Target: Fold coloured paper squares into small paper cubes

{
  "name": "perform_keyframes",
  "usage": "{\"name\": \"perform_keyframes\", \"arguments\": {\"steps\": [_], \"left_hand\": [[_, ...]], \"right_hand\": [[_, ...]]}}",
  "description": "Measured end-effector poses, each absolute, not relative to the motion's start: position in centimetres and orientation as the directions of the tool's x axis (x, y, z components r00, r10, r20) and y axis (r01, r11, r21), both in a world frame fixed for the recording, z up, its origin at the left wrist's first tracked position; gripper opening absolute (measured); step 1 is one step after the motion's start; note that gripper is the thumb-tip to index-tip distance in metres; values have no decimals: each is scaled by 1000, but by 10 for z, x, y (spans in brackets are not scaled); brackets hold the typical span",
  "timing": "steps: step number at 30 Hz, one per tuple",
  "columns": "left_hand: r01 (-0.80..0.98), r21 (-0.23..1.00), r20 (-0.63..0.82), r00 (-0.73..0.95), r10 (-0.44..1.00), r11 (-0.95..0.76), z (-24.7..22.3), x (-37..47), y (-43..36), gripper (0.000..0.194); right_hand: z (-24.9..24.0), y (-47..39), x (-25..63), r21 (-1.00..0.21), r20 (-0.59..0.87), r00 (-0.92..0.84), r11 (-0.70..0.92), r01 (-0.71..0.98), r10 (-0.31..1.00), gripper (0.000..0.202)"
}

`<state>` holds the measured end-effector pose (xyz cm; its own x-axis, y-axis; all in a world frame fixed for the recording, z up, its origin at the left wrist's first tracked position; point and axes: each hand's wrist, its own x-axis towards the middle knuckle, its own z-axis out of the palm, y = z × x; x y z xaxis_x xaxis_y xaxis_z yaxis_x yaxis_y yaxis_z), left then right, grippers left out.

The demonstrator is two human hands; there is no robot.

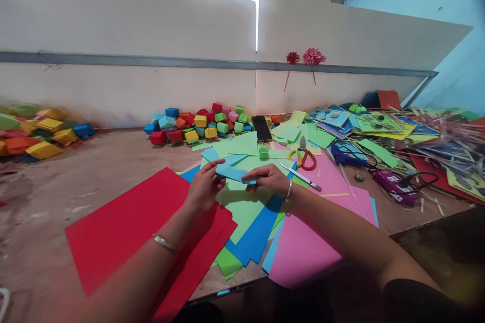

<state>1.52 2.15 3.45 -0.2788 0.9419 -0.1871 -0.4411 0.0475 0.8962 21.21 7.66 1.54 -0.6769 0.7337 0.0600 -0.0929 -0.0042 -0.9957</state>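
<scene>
A light blue strip of folded paper [233, 172] is held level between both hands, above the spread sheets. My left hand [204, 184] pinches its left end between thumb and fingers. At the other end my right hand [267, 180] has its fingers closed on the strip. Below lie green sheets [242, 202], dark blue paper [261, 229] and pink sheets [310, 252]. Red sheets [132, 222] spread under my left forearm. Beyond my right hand are a craft knife [303, 177], scissors [303, 156] with red and yellow handles, and a small green paper box [263, 153].
Colourful paper boxes [204, 123] are heaped by the white board, with another pile [41, 131] at far left. A phone [261, 127] lies behind the sheets. At right sit a blue glue gun [348, 155], a purple power strip [396, 186], and piled cards and sticks.
</scene>
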Motion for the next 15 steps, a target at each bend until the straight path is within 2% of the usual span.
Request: {"name": "perform_keyframes", "arguments": {"steps": [3,5,7,9,11,13,15], "left_hand": [[-519,854,-91,-235,968,-46,31,22,19,49],[-465,882,-1,-165,986,-77,26,28,14,59],[-364,930,29,-82,996,-57,21,34,6,61],[-292,956,5,-49,999,-19,20,37,1,54],[-205,977,38,-92,995,-57,21,35,0,42],[-67,983,157,-153,976,-169,23,31,5,32],[70,966,259,-171,951,-250,23,26,12,24]], "right_hand": [[16,72,208,-981,77,-624,-53,-187,778,31],[17,67,204,-969,111,-621,-55,-241,776,33],[15,64,202,-967,167,-662,-8,-253,731,35],[10,62,201,-973,225,-727,116,-197,649,29],[5,64,201,-937,269,-755,342,-64,597,17],[2,67,203,-813,344,-710,574,102,614,14],[3,68,205,-671,483,-604,711,210,634,19]]}}
